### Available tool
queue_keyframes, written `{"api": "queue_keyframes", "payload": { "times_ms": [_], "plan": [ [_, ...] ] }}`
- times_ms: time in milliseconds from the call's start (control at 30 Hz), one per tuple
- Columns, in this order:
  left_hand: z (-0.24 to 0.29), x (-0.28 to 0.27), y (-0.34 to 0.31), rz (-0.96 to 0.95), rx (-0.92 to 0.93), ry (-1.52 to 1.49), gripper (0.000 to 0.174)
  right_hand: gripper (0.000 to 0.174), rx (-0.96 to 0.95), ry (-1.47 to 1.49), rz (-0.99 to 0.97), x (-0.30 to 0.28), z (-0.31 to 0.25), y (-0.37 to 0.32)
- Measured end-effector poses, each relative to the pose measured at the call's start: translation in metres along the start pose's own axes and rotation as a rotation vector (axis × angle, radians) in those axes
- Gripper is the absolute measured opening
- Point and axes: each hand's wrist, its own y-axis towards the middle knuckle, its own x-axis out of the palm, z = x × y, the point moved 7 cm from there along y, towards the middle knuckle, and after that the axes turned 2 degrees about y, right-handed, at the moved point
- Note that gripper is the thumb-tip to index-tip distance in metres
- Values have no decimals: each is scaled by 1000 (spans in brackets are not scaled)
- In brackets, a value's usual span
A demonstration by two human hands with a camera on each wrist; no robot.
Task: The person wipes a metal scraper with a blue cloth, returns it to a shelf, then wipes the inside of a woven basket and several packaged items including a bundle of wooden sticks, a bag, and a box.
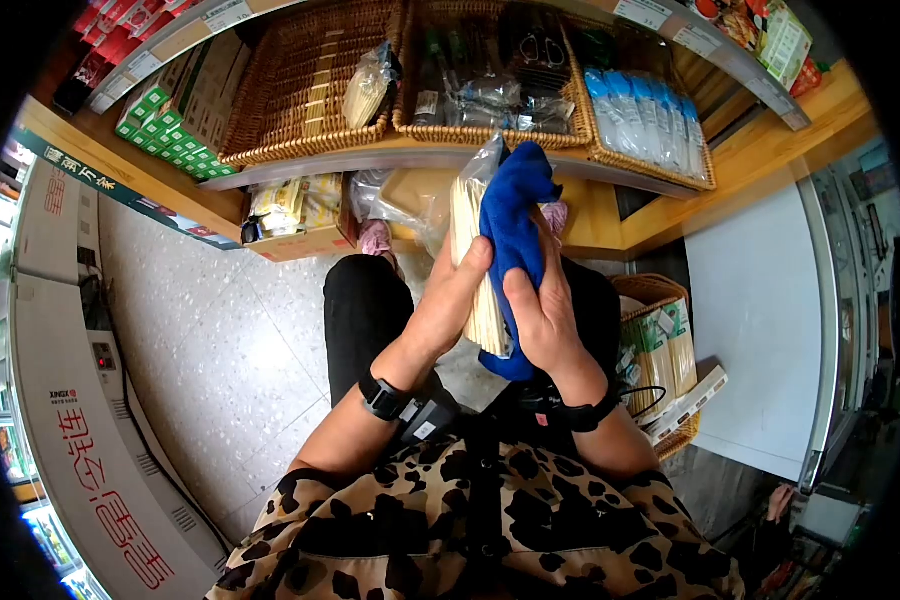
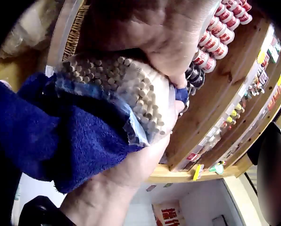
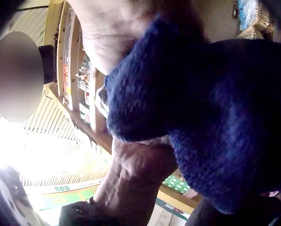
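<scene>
Fingers (image 1: 475, 252) of the left hand (image 1: 448, 300) are curled round a clear bag of wooden sticks (image 1: 468, 215) and hold it upright in front of the chest. The right hand (image 1: 545, 312) grips a blue cloth (image 1: 515, 210), thumb on the front and the other fingers behind, pressing it against the bag's right side. Bag and cloth touch along most of their length, and both are in the air above the knees.

This is a shop aisle with a pale speckled floor (image 1: 210, 340). A wooden shelf (image 1: 770, 140) carries wicker baskets (image 1: 300, 90) of packed goods, with green boxes (image 1: 170, 140) stacked to their left. A white freezer (image 1: 70, 400) with red characters runs along the left. A smaller basket (image 1: 660, 300) of similar long packs stands low on the right, beside a white cabinet (image 1: 760, 320).

From the left wrist, the sticks show round pale ends, tightly packed under crinkled film. The cloth is thick towelling and lies folded against them.

The shelf's front edge is close behind the top of the bag. Open floor lies to the left, between the knees and the freezer. The right side is tighter, with the smaller basket near the right elbow.
</scene>
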Motion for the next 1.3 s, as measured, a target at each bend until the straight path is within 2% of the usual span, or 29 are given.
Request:
{"api": "queue_keyframes", "payload": {
  "times_ms": [33, 133, 267, 300, 333, 400, 433, 533, 567, 600, 667, 767, 867, 933, 967, 1033, 1100, 1200, 1300],
  "plan": [
    [-3, -2, -1, 27, -36, 3, 63, 55, 1, -27, 1, 0, 3, 2],
    [-5, 5, -5, -87, -167, -224, 64, 52, 5, 17, 127, -5, -3, 15],
    [-12, -3, -10, 37, -240, -289, 53, 50, 185, 197, 172, -9, 17, 29],
    [-13, -3, -10, 20, -245, -360, 46, 49, 195, 229, 182, -9, 19, 30],
    [-10, -2, -9, 97, -217, -382, 46, 49, 205, 261, 191, -7, 22, 31],
    [-14, -4, -8, 76, -249, -467, 51, 49, 224, 323, 207, -3, 27, 32],
    [-15, -9, -8, 88, -278, -367, 66, 49, 235, 349, 212, 0, 27, 31],
    [-5, -18, -3, 129, -176, -414, 72, 51, 462, 352, 98, 10, 35, 16],
    [-3, -23, -1, 141, -169, -422, 73, 52, 590, 400, 70, 21, 55, 4],
    [3, -24, 0, 126, -167, -486, 71, 52, 585, 491, 18, 30, 65, -3],
    [5, -31, 5, 86, -140, -550, 68, 52, 591, 510, 11, 42, 72, -13],
    [-2, -41, 13, 57, -120, -622, 66, 51, 619, 481, -116, 46, 68, -16],
    [-4, -46, 16, 14, -115, -719, 65, 46, 659, 610, -182, 52, 68, -23],
    [-6, -48, 21, -89, -115, -786, 65, 39, 711, 847, -180, 55, 54, -25],
    [-10, -51, 22, -75, -124, -770, 65, 36, 735, 967, -179, 56, 47, -25],
    [-11, -54, 23, -85, -144, -734, 66, 34, 759, 983, -184, 55, 41, -28],
    [-14, -55, 19, 4, -198, -604, 66, 36, 764, 1027, -157, 54, 42, -27],
    [-10, -54, 8, 145, -282, -404, 63, 36, 749, 920, -106, 47, 53, -30],
    [-2, -52, 7, 91, -235, -320, 63, 33, 636, 882, -46, 41, 51, -21]
  ]
}}
